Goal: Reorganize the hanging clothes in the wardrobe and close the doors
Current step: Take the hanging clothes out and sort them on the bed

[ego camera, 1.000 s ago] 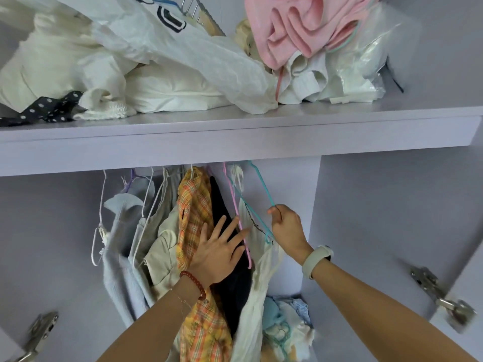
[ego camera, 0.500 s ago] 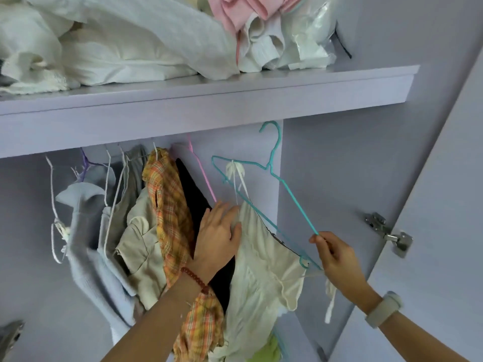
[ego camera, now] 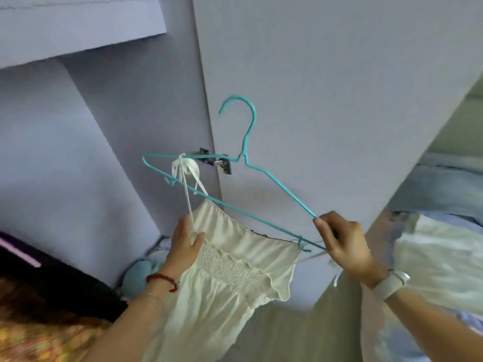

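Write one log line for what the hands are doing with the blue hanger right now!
right hand: pinches teal hanger end | left hand: holds white top | hanger: off rail, hook free | strap: tied on

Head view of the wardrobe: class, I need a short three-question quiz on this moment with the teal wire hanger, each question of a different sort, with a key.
1. True or false: the teal wire hanger hangs by its hook from a rail.
2. Which hand pinches the hanger's lower corner? A) left hand B) right hand C) neither
3. Fill in: a thin strap of the cream smocked fabric top is tied round the hanger's ____ arm, as seen in the picture.

Key
1. False; the hook is free in the air, in front of the pale lilac wardrobe door.
2. B; the right hand pinches it, while the left hand holds the top's upper edge.
3. left
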Demonstrator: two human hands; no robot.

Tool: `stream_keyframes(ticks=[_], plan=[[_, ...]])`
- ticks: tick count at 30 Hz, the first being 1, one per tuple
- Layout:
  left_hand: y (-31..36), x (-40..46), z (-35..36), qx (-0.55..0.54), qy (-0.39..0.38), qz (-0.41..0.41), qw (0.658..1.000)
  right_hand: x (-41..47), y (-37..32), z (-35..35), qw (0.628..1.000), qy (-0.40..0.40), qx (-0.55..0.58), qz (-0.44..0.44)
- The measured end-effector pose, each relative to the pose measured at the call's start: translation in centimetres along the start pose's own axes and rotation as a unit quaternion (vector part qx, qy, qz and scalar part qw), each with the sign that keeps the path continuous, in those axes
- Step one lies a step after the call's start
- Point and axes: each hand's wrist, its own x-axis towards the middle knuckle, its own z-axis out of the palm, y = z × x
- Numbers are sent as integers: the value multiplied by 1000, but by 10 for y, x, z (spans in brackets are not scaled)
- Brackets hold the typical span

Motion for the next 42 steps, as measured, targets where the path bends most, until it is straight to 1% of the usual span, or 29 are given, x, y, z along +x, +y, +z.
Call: stream_keyframes(ticks=[2, 4, 8, 12, 14, 17, 19, 21, 23, 25, 27, 28, 29, 30, 32, 34, 36, 37, 38, 39, 40, 42], plan=[[19, 5, 31, -4, -60, 3, 998, -13, 13, -36, 998, 33, -48, -8], [41, 0, 65, 8, -120, 17, 993, -31, 31, -71, 994, 48, -98, 4], [84, -31, 134, 2, -184, 93, 979, -81, 76, -136, 969, 91, -222, 57], [133, -62, 192, 18, -235, 173, 956, -133, 119, -202, 941, 145, -286, 104], [165, -77, 219, 7, -256, 196, 947, -160, 141, -233, 921, 170, -313, 159], [215, -96, 260, -9, -288, 213, 933, -201, 173, -274, 884, 220, -303, 281], [249, -105, 284, -25, -299, 213, 930, -225, 189, -299, 858, 249, -299, 336], [282, -114, 307, -51, -312, 219, 923, -246, 197, -319, 837, 261, -297, 378], [309, -122, 326, -78, -342, 219, 910, -267, 204, -334, 815, 268, -293, 423], [326, -128, 343, -75, -392, 227, 888, -291, 211, -344, 778, 291, -282, 481], [335, -128, 357, -44, -470, 221, 854, -311, 213, -351, 740, 320, -271, 526], [335, -125, 365, -15, -504, 214, 837, -318, 212, -353, 728, 334, -266, 536], [336, -123, 372, 23, -528, 209, 823, -325, 211, -355, 719, 347, -264, 542], [334, -118, 379, 57, -532, 202, 820, -328, 209, -357, 713, 359, -261, 543], [326, -114, 392, 108, -531, 203, 816, -336, 205, -361, 694, 388, -256, 549], [312, -116, 402, 108, -530, 204, 816, -344, 199, -364, 667, 412, -250, 568], [294, -123, 405, 93, -524, 213, 819, -351, 193, -366, 621, 455, -229, 595], [283, -126, 403, 80, -522, 208, 823, -352, 191, -366, 589, 482, -219, 611], [272, -126, 400, 55, -517, 192, 832, -352, 189, -367, 556, 504, -215, 625], [263, -125, 398, 32, -501, 182, 845, -351, 187, -366, 535, 517, -214, 633], [257, -122, 396, 15, -492, 174, 853, -348, 185, -363, 529, 520, -215, 635], [253, -118, 395, 8, -502, 156, 850, -341, 181, -351, 550, 496, -232, 630]])
